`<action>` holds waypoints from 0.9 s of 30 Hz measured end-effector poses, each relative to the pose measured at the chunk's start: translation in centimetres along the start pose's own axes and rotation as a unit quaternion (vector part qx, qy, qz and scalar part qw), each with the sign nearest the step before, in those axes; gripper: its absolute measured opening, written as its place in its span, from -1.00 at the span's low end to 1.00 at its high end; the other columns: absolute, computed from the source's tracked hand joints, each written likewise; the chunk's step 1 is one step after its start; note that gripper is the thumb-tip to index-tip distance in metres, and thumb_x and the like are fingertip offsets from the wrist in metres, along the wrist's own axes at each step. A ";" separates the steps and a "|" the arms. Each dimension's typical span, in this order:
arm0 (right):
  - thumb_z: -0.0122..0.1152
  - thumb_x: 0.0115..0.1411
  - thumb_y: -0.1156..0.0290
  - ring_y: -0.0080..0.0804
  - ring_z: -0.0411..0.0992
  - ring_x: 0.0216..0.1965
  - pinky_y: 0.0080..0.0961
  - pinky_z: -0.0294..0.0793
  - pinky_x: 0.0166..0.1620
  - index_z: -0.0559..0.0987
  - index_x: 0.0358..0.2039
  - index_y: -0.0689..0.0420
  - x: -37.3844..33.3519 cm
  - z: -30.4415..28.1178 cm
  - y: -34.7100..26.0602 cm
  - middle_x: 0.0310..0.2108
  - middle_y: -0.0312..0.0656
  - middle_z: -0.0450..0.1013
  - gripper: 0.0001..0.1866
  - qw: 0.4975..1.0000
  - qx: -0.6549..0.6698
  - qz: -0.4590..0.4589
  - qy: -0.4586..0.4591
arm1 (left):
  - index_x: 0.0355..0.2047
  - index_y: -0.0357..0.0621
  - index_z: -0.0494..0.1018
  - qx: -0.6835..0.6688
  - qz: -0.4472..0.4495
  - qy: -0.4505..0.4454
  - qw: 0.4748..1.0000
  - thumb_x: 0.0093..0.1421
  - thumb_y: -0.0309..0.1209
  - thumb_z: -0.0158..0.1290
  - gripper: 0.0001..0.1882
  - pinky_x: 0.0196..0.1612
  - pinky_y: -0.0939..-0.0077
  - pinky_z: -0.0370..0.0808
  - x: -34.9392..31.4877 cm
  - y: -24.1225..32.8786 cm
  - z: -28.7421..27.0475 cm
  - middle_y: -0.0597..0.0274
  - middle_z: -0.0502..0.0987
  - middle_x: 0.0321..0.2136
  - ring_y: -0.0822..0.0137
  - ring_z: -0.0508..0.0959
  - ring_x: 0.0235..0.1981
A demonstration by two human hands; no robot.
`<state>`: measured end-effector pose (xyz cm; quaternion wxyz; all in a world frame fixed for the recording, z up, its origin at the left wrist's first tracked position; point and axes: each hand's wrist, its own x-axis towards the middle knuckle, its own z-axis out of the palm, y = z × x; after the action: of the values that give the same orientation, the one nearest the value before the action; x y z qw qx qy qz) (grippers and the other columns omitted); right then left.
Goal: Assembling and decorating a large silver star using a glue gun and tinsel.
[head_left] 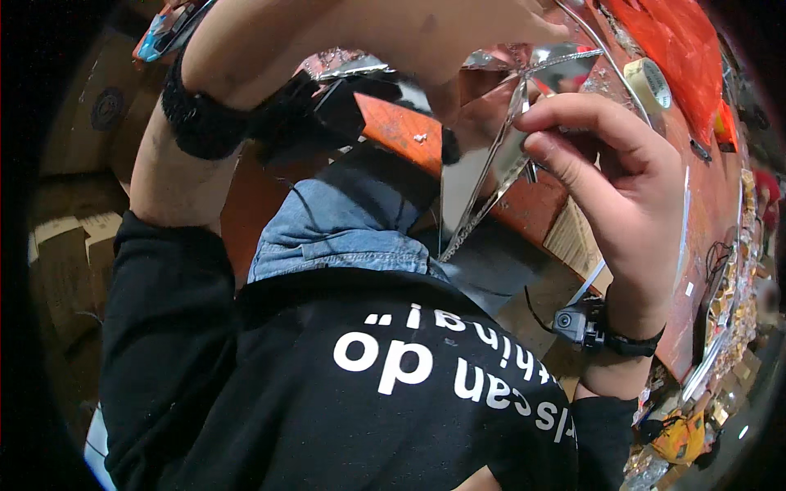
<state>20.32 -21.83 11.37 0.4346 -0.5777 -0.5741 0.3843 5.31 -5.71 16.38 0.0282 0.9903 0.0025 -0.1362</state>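
A mirrored, faceted ornament with long points (471,176) hangs between my hands, in front of my lap. Strips of silver beaded trim (468,227) run along its ridges and edges. My left hand (458,37) reaches across the top of the view and lies against the ornament's upper part. Its fingers are partly cut off and partly behind the ornament, so its grip does not show. From the right, my right hand (610,151) is closed in a pinch at the ornament's side, thumb and forefinger at the beaded trim. Exactly what lies between those fingertips is hidden.
An orange-red worktable (536,209) spreads beyond the ornament. On it are a roll of tape (648,84) and a red plastic bag (684,57). Cardboard boxes (70,254) stand at the left. A small camera (573,325) is strapped to my right wrist.
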 end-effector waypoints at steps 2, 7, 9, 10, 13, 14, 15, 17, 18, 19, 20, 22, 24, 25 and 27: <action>0.20 0.18 0.68 -0.57 0.49 -0.16 -0.66 0.45 -0.05 0.57 -0.17 0.32 0.6 -0.5 0.2 -0.22 -0.24 0.53 -0.81 0.998 -0.025 -0.041 -0.038 | 0.33 -0.46 0.00 -0.007 0.003 -0.003 1.000 0.11 -0.44 0.15 -0.15 0.05 0.25 0.45 -0.6 -0.1 -0.1 -0.20 0.46 0.00 0.05 0.50 -0.02; 0.20 0.16 0.69 -0.57 0.48 -0.15 -0.65 0.45 -0.04 0.56 -0.19 0.30 1.1 -0.8 0.0 -0.24 -0.26 0.52 -0.82 0.998 -0.036 -0.035 -0.045 | 0.36 -0.45 -0.08 -0.039 0.011 -0.006 0.999 0.11 -0.40 0.12 -0.11 0.23 0.24 0.34 0.8 -1.2 0.7 -0.24 0.35 0.15 0.00 0.40 0.15; 0.19 0.17 0.69 -0.57 0.48 -0.16 -0.64 0.45 -0.04 0.56 -0.21 0.30 1.0 -0.6 0.0 -0.25 -0.26 0.51 -0.84 0.999 -0.025 -0.026 -0.032 | 0.36 -0.47 -0.10 0.000 0.010 -0.026 1.000 0.08 -0.45 0.06 -0.11 0.25 0.27 0.31 0.2 -0.5 -0.3 -0.27 0.31 0.19 0.01 0.35 0.20; 0.20 0.16 0.68 -0.55 0.48 -0.18 -0.64 0.45 -0.07 0.56 -0.22 0.30 0.8 -0.6 0.2 -0.27 -0.25 0.51 -0.84 0.999 -0.029 -0.011 -0.021 | 0.36 -0.47 -0.10 0.004 0.025 -0.024 0.999 0.08 -0.45 0.06 -0.11 0.25 0.27 0.31 0.8 -1.3 0.6 -0.27 0.31 0.19 0.01 0.35 0.20; 0.21 0.14 0.67 -0.51 0.49 -0.22 -0.62 0.45 -0.14 0.56 -0.25 0.29 0.7 -0.7 -0.2 -0.30 -0.23 0.51 -0.85 0.991 -0.124 -0.039 -0.015 | 0.36 -0.47 -0.11 -0.012 0.034 -0.009 0.999 0.18 -0.31 0.12 -0.10 0.20 0.21 0.33 1.3 -1.9 0.9 -0.26 0.30 0.19 0.04 0.38 0.16; 0.22 0.13 0.67 -0.50 0.49 -0.24 -0.61 0.45 -0.18 0.56 -0.26 0.29 0.9 -0.7 -0.5 -0.31 -0.21 0.51 -0.86 0.973 -0.211 -0.086 -0.034 | 0.36 -0.47 -0.11 -0.008 0.039 -0.011 0.999 0.18 -0.31 0.12 -0.10 0.20 0.21 0.33 1.0 -1.4 -0.6 -0.26 0.30 0.19 0.04 0.38 0.16; 0.22 0.13 0.67 -0.50 0.49 -0.24 -0.61 0.45 -0.18 0.56 -0.26 0.29 0.9 -0.7 -0.5 -0.31 -0.21 0.51 -0.86 0.973 -0.213 -0.080 -0.027 | 0.35 -0.48 -0.10 -0.035 0.014 -0.079 0.996 0.20 -0.29 0.12 -0.11 0.18 0.20 0.35 1.3 -0.9 -1.6 -0.25 0.32 0.17 0.04 0.38 0.15; 0.24 0.12 0.65 -0.47 0.48 -0.27 -0.59 0.44 -0.22 0.54 -0.27 0.28 1.2 -0.7 -0.4 -0.34 -0.20 0.50 -0.85 0.955 -0.272 -0.114 -0.043 | 0.35 -0.49 -0.08 -0.059 -0.007 -0.147 0.987 0.21 -0.26 0.13 -0.12 0.16 0.19 0.36 1.3 -1.1 -1.2 -0.24 0.34 0.15 0.05 0.38 0.14; 0.24 0.12 0.65 -0.47 0.48 -0.27 -0.59 0.44 -0.22 0.54 -0.27 0.28 1.3 -0.5 -0.9 -0.34 -0.20 0.50 -0.85 0.954 -0.272 -0.115 -0.042 | 0.34 -0.49 -0.07 -0.013 0.034 -0.065 0.997 0.21 -0.26 0.13 -0.12 0.14 0.20 0.37 0.6 -1.7 0.2 -0.22 0.35 0.13 0.06 0.38 0.13; 0.24 0.12 0.65 -0.48 0.48 -0.28 -0.58 0.44 -0.21 0.54 -0.28 0.28 1.5 -0.8 -1.0 -0.36 -0.22 0.49 -0.86 0.963 -0.249 -0.089 -0.054 | 0.33 -0.49 -0.05 0.033 0.092 0.021 0.995 0.21 -0.26 0.14 -0.13 0.12 0.21 0.39 1.2 -2.3 1.1 -0.20 0.36 0.11 0.07 0.39 0.12; 0.23 0.12 0.65 -0.49 0.47 -0.28 -0.58 0.45 -0.21 0.54 -0.28 0.29 1.6 -1.0 -0.9 -0.37 -0.23 0.49 -0.87 0.970 -0.224 -0.064 -0.066 | 0.33 -0.49 -0.05 0.033 0.106 0.025 0.994 0.21 -0.26 0.14 -0.13 0.12 0.21 0.39 1.9 -2.7 1.4 -0.20 0.36 0.11 0.07 0.39 0.12; 0.21 0.12 0.66 -0.49 0.47 -0.27 -0.58 0.45 -0.20 0.53 -0.29 0.29 1.8 -0.8 -1.1 -0.36 -0.24 0.48 -0.88 0.975 -0.202 -0.055 -0.071 | 0.32 -0.48 -0.02 0.011 0.076 0.004 0.997 0.21 -0.24 0.15 -0.14 0.13 0.18 0.38 1.5 -2.6 1.4 -0.16 0.36 0.11 0.08 0.39 0.11; 0.20 0.12 0.67 -0.50 0.47 -0.26 -0.58 0.46 -0.18 0.53 -0.30 0.29 2.1 -0.4 -1.4 -0.36 -0.24 0.48 -0.88 0.980 -0.176 -0.051 -0.082 | 0.31 -0.48 0.00 -0.010 0.068 -0.001 0.998 0.21 -0.24 0.15 -0.16 0.13 0.16 0.38 0.5 -2.2 0.6 -0.15 0.36 0.11 0.08 0.37 0.12; 0.17 0.11 0.68 -0.50 0.47 -0.26 -0.59 0.46 -0.17 0.53 -0.30 0.29 2.1 -0.2 -1.6 -0.34 -0.24 0.48 -0.88 0.986 -0.139 -0.044 -0.086 | 0.31 -0.47 0.02 -0.030 0.058 -0.009 0.998 0.20 -0.24 0.15 -0.17 0.13 0.14 0.38 -0.1 -2.1 0.2 -0.13 0.35 0.12 0.09 0.36 0.14; 0.15 0.10 0.69 -0.51 0.46 -0.26 -0.60 0.46 -0.15 0.53 -0.30 0.29 2.1 -0.1 -1.7 -0.32 -0.24 0.47 -0.86 0.990 -0.104 -0.032 -0.087 | 0.30 -0.46 0.03 -0.057 0.061 -0.006 0.996 0.21 -0.24 0.14 -0.18 0.14 0.13 0.37 -0.4 -2.3 0.4 -0.13 0.35 0.12 0.09 0.35 0.15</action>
<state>19.93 -19.81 13.13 0.3327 -0.5656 -0.6649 0.3568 4.76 -3.39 15.98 0.0930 0.9845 -0.0503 -0.1398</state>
